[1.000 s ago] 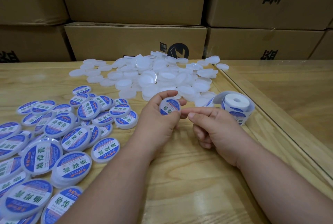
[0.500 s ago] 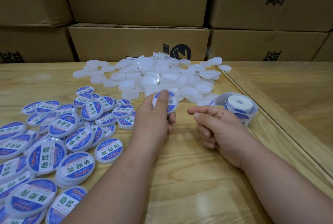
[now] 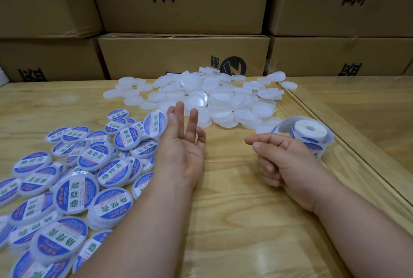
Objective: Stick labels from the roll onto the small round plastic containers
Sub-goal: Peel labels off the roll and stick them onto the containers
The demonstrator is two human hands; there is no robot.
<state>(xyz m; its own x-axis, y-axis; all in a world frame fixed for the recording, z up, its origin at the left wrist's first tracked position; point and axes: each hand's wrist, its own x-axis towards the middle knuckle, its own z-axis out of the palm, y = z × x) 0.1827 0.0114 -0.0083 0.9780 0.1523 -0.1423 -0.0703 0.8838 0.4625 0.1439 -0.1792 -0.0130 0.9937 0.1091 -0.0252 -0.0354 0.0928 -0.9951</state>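
Labelled containers (image 3: 67, 179) lie heaped on the left of the counter (image 3: 234, 221), blue-and-white faces up, and one more labelled container (image 3: 155, 123), blurred and tilted on edge, sits at the heap's far right just beside the fingertips (image 3: 178, 110) of the left hand (image 3: 181, 150). That hand is palm-up with its fingers straight and spread, holding nothing; whether the blurred container is touching the fingertips or just clear of them cannot be told. Beyond the fingers, further across the counter, spreads the pile of plain white containers (image 3: 212, 101), flat discs with no long axis to speak of, so any of them can be taken from above at the rim. The left hand is the nearer of the two to that pile, its fingers pointing at the near edge. To the right, the right hand (image 3: 281, 161) rests with its fingers loosely curled and the forefinger and thumb stretched leftward, gripping nothing that can be seen. The label roll (image 3: 309, 134) stands on its flat side just behind that hand, near the counter's right edge, its loose strip curling round the core, so the right hand is placed to peel the next label.
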